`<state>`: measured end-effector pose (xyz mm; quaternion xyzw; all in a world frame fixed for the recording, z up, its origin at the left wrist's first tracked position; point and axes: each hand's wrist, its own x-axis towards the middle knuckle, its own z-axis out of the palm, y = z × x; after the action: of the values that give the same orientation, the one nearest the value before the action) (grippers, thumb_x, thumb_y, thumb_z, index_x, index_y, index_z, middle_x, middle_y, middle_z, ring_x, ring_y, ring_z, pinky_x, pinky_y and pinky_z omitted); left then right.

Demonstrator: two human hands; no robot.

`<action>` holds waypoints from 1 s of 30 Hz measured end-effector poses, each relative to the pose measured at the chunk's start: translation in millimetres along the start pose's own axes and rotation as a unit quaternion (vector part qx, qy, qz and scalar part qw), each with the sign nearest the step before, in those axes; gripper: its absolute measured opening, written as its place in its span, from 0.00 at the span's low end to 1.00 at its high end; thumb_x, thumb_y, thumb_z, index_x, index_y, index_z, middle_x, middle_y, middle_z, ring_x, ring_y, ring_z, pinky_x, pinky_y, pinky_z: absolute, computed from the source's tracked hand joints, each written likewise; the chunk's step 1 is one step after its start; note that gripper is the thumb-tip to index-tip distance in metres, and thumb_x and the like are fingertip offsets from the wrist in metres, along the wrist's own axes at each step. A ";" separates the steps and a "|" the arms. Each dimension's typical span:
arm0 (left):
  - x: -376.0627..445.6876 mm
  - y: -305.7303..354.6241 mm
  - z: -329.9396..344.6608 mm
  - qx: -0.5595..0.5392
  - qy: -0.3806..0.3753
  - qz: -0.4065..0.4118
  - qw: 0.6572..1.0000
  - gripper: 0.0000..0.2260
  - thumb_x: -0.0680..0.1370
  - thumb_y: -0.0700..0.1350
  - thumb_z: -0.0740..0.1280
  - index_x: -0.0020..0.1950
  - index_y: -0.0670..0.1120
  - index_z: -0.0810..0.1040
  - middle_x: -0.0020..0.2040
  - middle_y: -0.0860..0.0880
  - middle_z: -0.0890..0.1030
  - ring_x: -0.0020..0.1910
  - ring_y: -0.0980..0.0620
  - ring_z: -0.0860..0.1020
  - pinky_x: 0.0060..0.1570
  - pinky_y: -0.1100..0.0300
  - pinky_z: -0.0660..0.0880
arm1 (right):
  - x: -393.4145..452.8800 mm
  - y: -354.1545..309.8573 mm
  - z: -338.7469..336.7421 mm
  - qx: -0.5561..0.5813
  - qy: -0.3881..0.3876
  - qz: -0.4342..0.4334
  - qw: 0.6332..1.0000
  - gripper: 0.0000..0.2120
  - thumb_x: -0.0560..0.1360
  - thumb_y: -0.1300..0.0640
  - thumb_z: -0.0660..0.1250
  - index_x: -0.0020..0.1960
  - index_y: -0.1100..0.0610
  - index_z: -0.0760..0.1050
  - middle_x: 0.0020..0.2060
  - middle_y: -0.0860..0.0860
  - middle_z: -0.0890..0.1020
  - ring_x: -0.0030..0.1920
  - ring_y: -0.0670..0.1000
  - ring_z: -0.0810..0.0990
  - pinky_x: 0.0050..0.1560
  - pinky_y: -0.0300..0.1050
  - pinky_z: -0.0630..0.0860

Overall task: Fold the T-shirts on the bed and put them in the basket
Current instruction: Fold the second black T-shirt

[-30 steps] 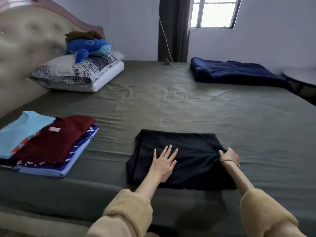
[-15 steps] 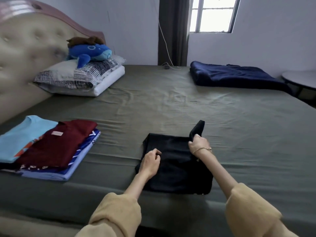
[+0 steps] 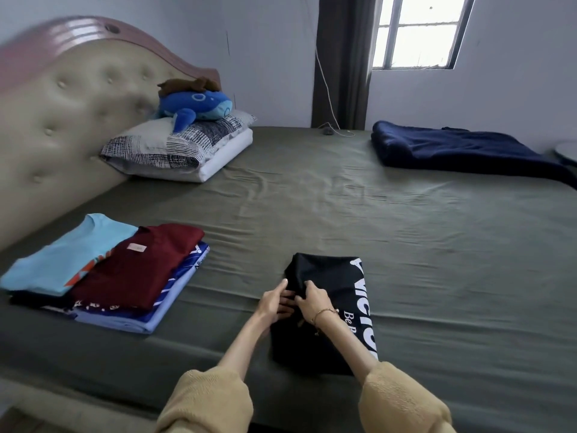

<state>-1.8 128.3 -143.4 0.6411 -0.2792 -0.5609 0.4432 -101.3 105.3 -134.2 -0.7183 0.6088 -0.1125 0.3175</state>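
Green bed (image 3: 343, 214), lower centre of frame: black T-shirt (image 3: 324, 276), long axis running away from the viewer; left hand (image 3: 274, 303) and right hand (image 3: 313, 300) pinch its left edge together.

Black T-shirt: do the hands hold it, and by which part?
Both the left hand and right hand grip the black T-shirt at its left folded edge.

Place: a home bedroom
Bed (image 3: 343, 214): wide, olive sheet, tufted headboard (image 3: 78, 98)
Pillows (image 3: 178, 148): stacked, plush toy (image 3: 195, 104) on top
Window (image 3: 418, 29): barred, curtain (image 3: 342, 60) beside it
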 end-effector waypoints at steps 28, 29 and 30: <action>40.3 11.3 13.1 0.075 0.034 0.066 0.994 0.11 0.76 0.41 0.68 0.54 0.35 0.79 0.50 0.39 0.81 0.42 0.46 0.79 0.46 0.55 0.77 | 33.2 81.0 -76.0 0.442 -0.002 0.128 0.888 0.08 0.73 0.57 0.70 0.38 0.58 0.74 0.28 0.52 0.79 0.25 0.48 0.77 0.29 0.37 0.73; 38.1 15.3 14.6 0.067 0.027 0.080 0.994 0.09 0.77 0.39 0.67 0.54 0.36 0.79 0.50 0.39 0.82 0.44 0.45 0.80 0.48 0.54 0.77 | 29.6 75.9 -81.4 0.452 0.004 0.114 0.884 0.07 0.74 0.59 0.69 0.38 0.58 0.74 0.28 0.51 0.79 0.26 0.48 0.77 0.26 0.35 0.72; 37.5 19.7 14.2 0.054 0.022 0.093 0.994 0.09 0.77 0.39 0.67 0.54 0.36 0.79 0.51 0.39 0.82 0.46 0.44 0.80 0.51 0.52 0.77 | 27.3 72.6 -87.2 0.461 0.011 0.098 0.882 0.08 0.75 0.61 0.67 0.38 0.57 0.73 0.28 0.50 0.79 0.26 0.47 0.78 0.23 0.32 0.71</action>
<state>-4.8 83.7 -143.4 0.6473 -0.3574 -0.4873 0.4645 -201.0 47.5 -116.0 -0.4261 0.5587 -0.3564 0.6159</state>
